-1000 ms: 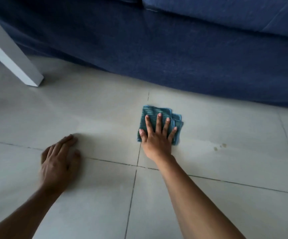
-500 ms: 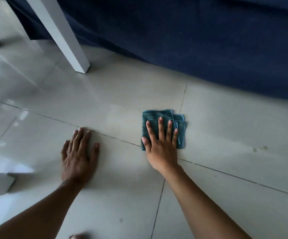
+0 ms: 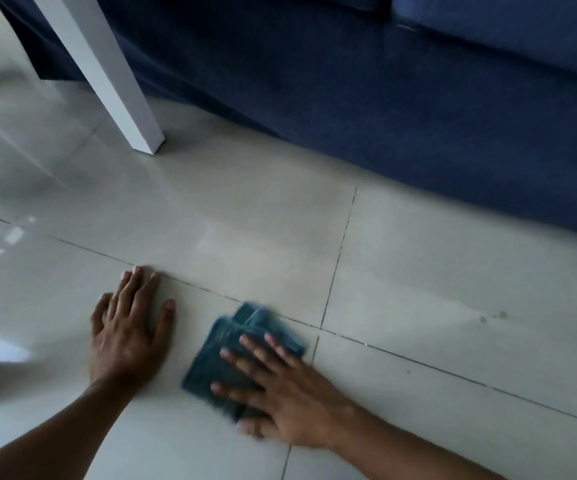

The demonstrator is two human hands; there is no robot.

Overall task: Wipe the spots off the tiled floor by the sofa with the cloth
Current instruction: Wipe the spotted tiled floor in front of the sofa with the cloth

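Below, two hands — left hand (image 3: pixel 129 336), right hand (image 3: pixel 285 393) — one cloth (image 3: pixel 231 344), two spots (image 3: pixel 492 317).

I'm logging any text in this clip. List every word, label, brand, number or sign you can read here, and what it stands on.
None: no readable text shows anywhere.
The cloth under the right hand: no tag or print visible, and it is motion-blurred.
The sofa, the white leg and the tiled floor: plain, no markings.
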